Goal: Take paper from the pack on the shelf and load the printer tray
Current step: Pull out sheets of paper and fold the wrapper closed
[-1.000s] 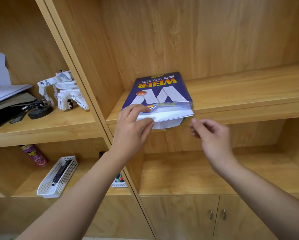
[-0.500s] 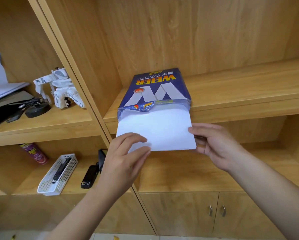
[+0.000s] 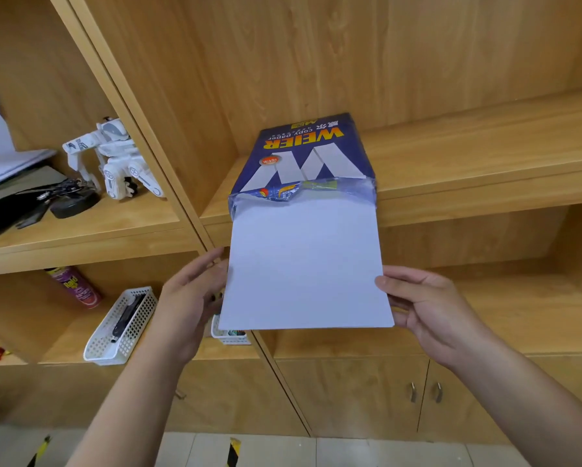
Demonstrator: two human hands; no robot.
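Note:
A blue paper pack [image 3: 303, 153] lies on the wooden shelf [image 3: 468, 153], its torn open end facing me. A stack of white paper [image 3: 304, 267] sticks far out of that end, past the shelf edge. My left hand [image 3: 191, 298] grips the stack's left edge, fingers underneath. On the right edge my right hand [image 3: 427, 305] pinches the sheets, thumb on top. The far end of the stack is still inside the wrapper. No printer is in view.
Left compartment holds a white toy robot [image 3: 114, 160], a dark device and papers [image 3: 10, 183]. Below are a spray can [image 3: 77, 288] and a white mesh basket [image 3: 121, 325]. Cabinet doors with handles [image 3: 424, 392] sit under the shelf.
The paper has slid much further out of the pack toward me. My left hand moved from the front edge to the left side; my right hand now grips the right edge.

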